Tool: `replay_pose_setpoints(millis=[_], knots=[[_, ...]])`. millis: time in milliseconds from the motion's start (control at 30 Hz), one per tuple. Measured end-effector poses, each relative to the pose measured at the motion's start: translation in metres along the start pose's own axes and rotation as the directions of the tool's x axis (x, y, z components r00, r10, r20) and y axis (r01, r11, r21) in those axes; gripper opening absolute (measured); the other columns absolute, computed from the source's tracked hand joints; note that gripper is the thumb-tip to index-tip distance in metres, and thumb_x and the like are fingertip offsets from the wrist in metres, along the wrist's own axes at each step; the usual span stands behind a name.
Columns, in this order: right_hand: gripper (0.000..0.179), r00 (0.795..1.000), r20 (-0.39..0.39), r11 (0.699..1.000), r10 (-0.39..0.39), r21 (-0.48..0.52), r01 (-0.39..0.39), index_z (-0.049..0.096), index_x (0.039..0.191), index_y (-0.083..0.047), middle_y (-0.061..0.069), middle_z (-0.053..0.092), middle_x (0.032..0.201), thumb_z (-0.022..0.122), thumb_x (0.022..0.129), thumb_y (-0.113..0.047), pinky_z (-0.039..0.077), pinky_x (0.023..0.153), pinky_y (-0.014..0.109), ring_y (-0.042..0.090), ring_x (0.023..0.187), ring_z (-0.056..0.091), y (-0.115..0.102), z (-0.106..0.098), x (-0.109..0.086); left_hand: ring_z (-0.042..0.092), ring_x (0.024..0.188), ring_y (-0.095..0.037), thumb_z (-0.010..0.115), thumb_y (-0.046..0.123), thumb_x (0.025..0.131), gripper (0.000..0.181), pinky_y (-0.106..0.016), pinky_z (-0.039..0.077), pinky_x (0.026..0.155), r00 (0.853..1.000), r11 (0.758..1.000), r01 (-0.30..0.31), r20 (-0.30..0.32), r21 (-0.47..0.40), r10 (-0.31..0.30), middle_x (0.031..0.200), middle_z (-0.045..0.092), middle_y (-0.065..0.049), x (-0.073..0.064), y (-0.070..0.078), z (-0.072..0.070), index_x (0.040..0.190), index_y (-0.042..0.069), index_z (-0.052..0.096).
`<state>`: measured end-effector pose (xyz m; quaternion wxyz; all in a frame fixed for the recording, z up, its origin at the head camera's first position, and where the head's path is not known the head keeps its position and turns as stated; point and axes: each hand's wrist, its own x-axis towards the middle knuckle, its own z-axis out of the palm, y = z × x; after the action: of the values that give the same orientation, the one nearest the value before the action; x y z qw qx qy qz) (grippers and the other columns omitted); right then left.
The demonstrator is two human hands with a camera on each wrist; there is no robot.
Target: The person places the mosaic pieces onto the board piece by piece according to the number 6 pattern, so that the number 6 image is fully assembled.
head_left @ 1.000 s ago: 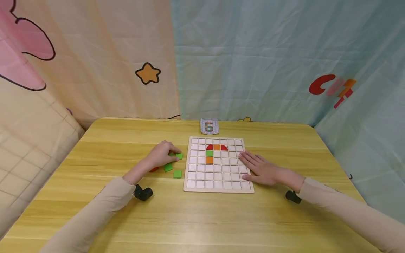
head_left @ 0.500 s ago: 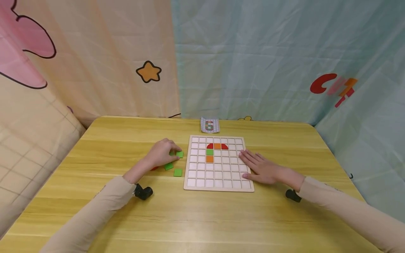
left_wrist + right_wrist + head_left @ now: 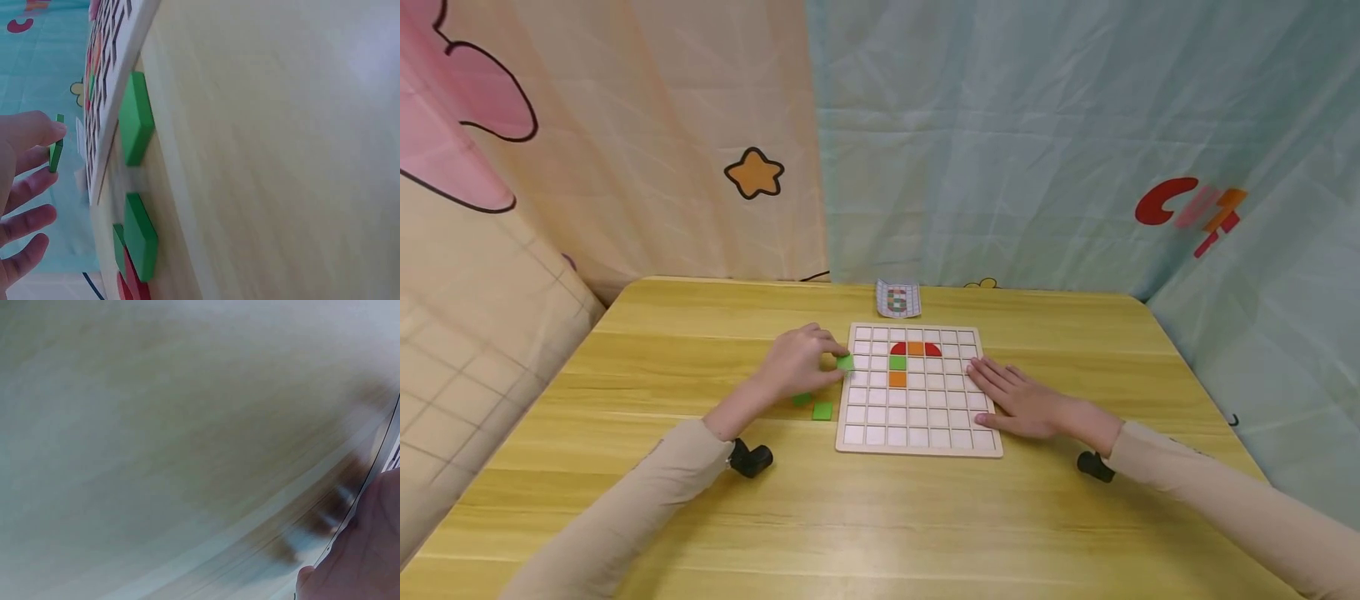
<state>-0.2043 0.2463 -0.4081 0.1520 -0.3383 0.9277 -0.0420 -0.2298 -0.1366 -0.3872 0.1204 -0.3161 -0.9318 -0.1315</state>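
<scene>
My left hand (image 3: pixel 801 364) pinches a green square tile (image 3: pixel 845 362) between thumb and fingers, over the left edge of a wooden grid board (image 3: pixel 917 452). The left wrist view shows the pinched tile (image 3: pixel 56 150) edge-on, raised off the table. My right hand (image 3: pixel 1022 404) rests with its fingers spread on the board's right edge. Set in the grid are two red rounded tiles (image 3: pixel 933 349), an orange tile (image 3: pixel 916 348) between them, then a green tile (image 3: pixel 898 363) and another orange tile (image 3: pixel 897 379) running down the left.
Loose green tiles (image 3: pixel 822 411) lie on the table left of the board. Red tiles (image 3: pixel 134 278) beside them show in the left wrist view, hidden by my left hand in the head view. A patterned card (image 3: pixel 898 300) stands behind the board, before a curtain (image 3: pixel 1000 167).
My left hand has lifted the green tile from the loose group and moved it right, to the board's left edge. The right hand stays where it was.
</scene>
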Motion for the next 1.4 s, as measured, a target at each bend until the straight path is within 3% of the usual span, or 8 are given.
replay_pose_setpoints(millis=[300,533,867,1033,1400], knots=[[0.079,1.0,-0.013,1.0,-0.013,0.011,0.013,0.007,0.155,-0.008,0.013,0.002,0.163,0.035,0.099,-0.056,0.013,0.117,0.056,0.032,0.15,0.004,0.002,0.001,-0.001,0.06,0.094,-0.018,0.075,0.033,0.077,0.026,-0.031,0.051,0.068,0.996,0.998,0.049,0.073,-0.028,-0.047,0.1,0.073,0.001,0.017,0.017,0.003,0.099,0.019,0.077],[0.079,1.0,-0.006,1.0,-0.018,0.005,0.018,0.007,0.155,-0.006,0.014,0.002,0.162,0.036,0.099,-0.054,0.012,0.116,0.057,0.033,0.15,0.004,0.0,-0.002,0.0,0.057,0.087,-0.016,0.076,0.031,0.076,0.024,-0.025,0.045,0.058,0.997,0.997,0.033,0.073,-0.076,-0.028,0.096,0.073,0.004,0.027,0.03,0.005,0.097,0.019,0.078],[0.079,1.0,-0.011,1.0,-0.012,0.001,0.013,0.006,0.155,-0.009,0.012,0.001,0.163,0.035,0.099,-0.056,0.013,0.117,0.055,0.031,0.15,0.004,0.003,0.0,0.0,0.058,0.099,-0.017,0.075,0.035,0.079,0.024,-0.03,0.051,0.071,0.994,0.996,-0.01,0.107,-0.093,0.02,0.102,0.071,0.004,0.043,0.046,0.015,0.1,0.023,0.078],[0.079,0.999,-0.032,0.999,-0.035,0.004,0.035,0.009,0.155,-0.006,0.016,0.005,0.162,0.037,0.099,-0.054,0.014,0.115,0.058,0.035,0.149,0.007,0.002,0.0,0.0,0.058,0.097,-0.016,0.075,0.037,0.079,0.025,-0.028,0.05,0.067,0.991,0.995,-0.022,0.13,-0.1,0.035,0.1,0.072,0.005,0.05,0.055,0.02,0.1,0.023,0.078],[0.079,1.0,-0.008,1.0,-0.016,-0.005,0.016,0.008,0.155,-0.006,0.014,0.003,0.162,0.037,0.099,-0.054,0.013,0.117,0.056,0.032,0.15,0.004,0.0,-0.002,-0.001,0.057,0.091,-0.011,0.077,0.036,0.079,0.024,-0.028,0.046,0.067,0.981,0.984,0.054,0.195,-0.169,-0.02,0.101,0.072,0.007,0.056,0.067,0.032,0.1,0.022,0.078]])
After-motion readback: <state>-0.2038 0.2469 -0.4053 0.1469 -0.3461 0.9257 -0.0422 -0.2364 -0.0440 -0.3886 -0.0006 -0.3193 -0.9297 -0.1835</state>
